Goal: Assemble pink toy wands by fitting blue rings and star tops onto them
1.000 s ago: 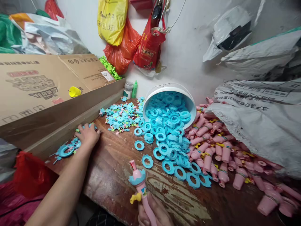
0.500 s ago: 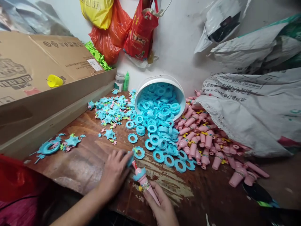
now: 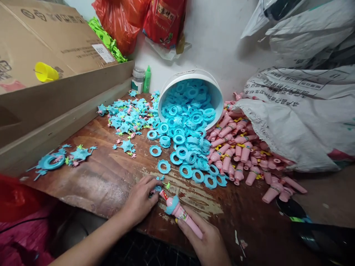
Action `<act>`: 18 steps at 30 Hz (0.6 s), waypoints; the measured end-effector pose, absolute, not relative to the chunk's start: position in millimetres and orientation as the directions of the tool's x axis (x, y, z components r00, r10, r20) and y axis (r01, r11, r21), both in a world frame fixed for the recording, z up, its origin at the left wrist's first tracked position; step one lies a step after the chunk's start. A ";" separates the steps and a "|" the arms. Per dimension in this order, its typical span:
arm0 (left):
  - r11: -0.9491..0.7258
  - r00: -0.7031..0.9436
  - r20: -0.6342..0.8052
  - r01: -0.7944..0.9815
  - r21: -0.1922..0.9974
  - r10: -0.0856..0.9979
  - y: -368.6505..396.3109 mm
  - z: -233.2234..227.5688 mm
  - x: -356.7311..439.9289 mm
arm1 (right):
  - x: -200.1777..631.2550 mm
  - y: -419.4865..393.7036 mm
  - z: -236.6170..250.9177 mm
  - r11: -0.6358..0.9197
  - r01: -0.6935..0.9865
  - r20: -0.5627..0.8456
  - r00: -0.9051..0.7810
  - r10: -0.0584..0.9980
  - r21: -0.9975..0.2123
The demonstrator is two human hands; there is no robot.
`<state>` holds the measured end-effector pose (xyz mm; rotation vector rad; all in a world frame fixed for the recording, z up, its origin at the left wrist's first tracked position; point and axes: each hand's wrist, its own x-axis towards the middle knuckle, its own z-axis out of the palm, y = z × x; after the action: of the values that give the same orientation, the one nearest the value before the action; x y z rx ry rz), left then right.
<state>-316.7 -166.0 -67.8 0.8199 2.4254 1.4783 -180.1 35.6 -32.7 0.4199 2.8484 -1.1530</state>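
Our right hand (image 3: 208,240) grips the pink plastic toy wand with its blue collar (image 3: 181,213), fingers wrapped round the handle, low over the worn wooden worktop (image 3: 111,177). Our left hand (image 3: 140,199) pinches a small blue star-shaped piece (image 3: 158,187) against the wand's striped tip; our fingers hide most of it. The tipped white bucket (image 3: 216,90) spills blue plastic rings (image 3: 188,140). Printing on the white woven sack (image 3: 299,122) and the cardboard box (image 3: 63,40) is too blurred to read.
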 end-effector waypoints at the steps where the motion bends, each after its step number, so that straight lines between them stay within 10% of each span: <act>1: 0.351 -0.831 0.113 0.348 0.869 0.545 -165.7 -67.9 -316.1 | -180.9 34.0 -31.9 0.681 0.254 -0.122 -0.964 0.236 -0.687; 18: 0.365 -0.826 0.037 0.288 0.885 0.563 -166.3 -62.1 -321.9 | -197.5 21.3 -26.0 0.363 0.387 -0.294 -0.912 0.286 -0.848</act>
<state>-321.9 -166.3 -62.1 0.7559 2.3570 1.4441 -197.5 21.3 -26.0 0.6229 2.5123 -1.6042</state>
